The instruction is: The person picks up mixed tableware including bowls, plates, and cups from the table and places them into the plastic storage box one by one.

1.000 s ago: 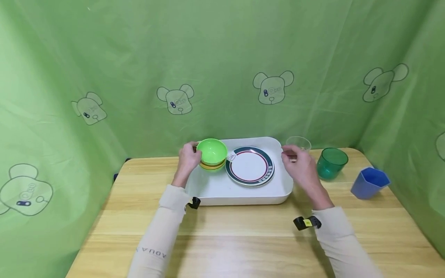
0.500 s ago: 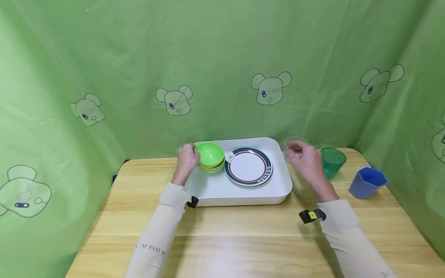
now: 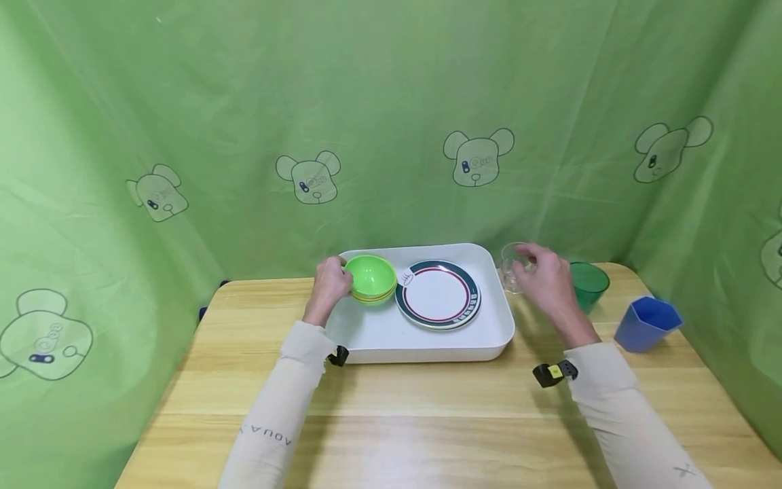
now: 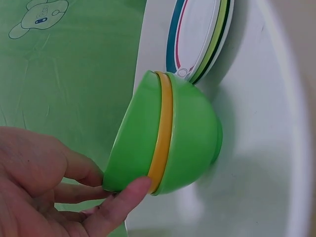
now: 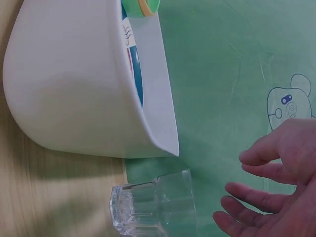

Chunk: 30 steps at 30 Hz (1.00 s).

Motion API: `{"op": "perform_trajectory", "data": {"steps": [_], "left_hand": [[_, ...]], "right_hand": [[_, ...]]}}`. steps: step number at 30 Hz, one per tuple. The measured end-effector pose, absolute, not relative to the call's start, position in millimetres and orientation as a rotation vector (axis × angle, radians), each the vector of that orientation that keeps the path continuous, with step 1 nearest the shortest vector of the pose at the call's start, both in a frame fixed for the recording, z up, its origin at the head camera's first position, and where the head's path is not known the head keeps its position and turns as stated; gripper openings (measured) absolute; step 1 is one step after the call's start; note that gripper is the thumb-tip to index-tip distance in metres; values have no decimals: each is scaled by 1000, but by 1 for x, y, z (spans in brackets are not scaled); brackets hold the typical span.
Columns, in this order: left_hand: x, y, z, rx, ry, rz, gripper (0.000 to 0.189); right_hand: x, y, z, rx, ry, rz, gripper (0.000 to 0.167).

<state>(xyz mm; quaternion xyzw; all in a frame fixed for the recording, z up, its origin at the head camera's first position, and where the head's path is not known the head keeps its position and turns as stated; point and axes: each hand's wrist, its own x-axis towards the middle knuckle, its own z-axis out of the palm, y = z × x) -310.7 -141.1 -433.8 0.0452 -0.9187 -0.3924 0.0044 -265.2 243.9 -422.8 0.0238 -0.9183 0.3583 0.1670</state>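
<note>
My left hand (image 3: 330, 285) pinches the rim of a light green bowl (image 3: 371, 273) at the tray's left end. That bowl sits nested on an orange-rimmed bowl (image 4: 163, 128), with another green bowl (image 4: 195, 133) below. In the left wrist view my thumb lies against the orange rim, the other fingers by the upper bowl's edge. Near a clear drinking glass (image 5: 158, 205) is my right hand (image 3: 546, 280), its fingers loosely bent. The right wrist view shows a gap between those fingers and the upright glass, which stands just right of the tray.
The white tray (image 3: 415, 354) also bears stacked plates (image 3: 436, 295) with dark green rims. A green cup (image 3: 590, 284) and a blue angular cup (image 3: 647, 324) stand on the wooden table (image 3: 391, 421) to the right. Green curtain (image 3: 391, 102) hangs behind and at both sides.
My left hand has lowered the light green bowl onto the stack, where it now sits closer. My right hand has shifted right, from the tray's edge to beside the clear glass.
</note>
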Motion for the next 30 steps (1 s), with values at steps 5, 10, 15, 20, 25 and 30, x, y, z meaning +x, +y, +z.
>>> {"op": "perform_trajectory", "data": {"steps": [5, 10, 15, 20, 25, 30], "left_hand": [[-307, -145, -432, 127, -2898, -1194, 41], [-301, -154, -429, 74, -2907, -1098, 41], [-291, -165, -428, 87, -2881, -1062, 42], [-277, -180, -435, 150, -2828, -1102, 45], [-263, -190, -444, 110, -2831, -1094, 51], [-252, -195, -449, 32, -2874, -1120, 53]], "right_hand": [[-268, 245, -424, 79, -2633, 1012, 40], [-272, 249, -424, 71, -2663, 1006, 42], [-275, 254, -424, 28, -2705, 1019, 46], [-283, 258, -426, 29, -2741, 1026, 50], [-289, 260, -428, 56, -2775, 1010, 55], [-294, 261, -429, 52, -2803, 1001, 57]]}}
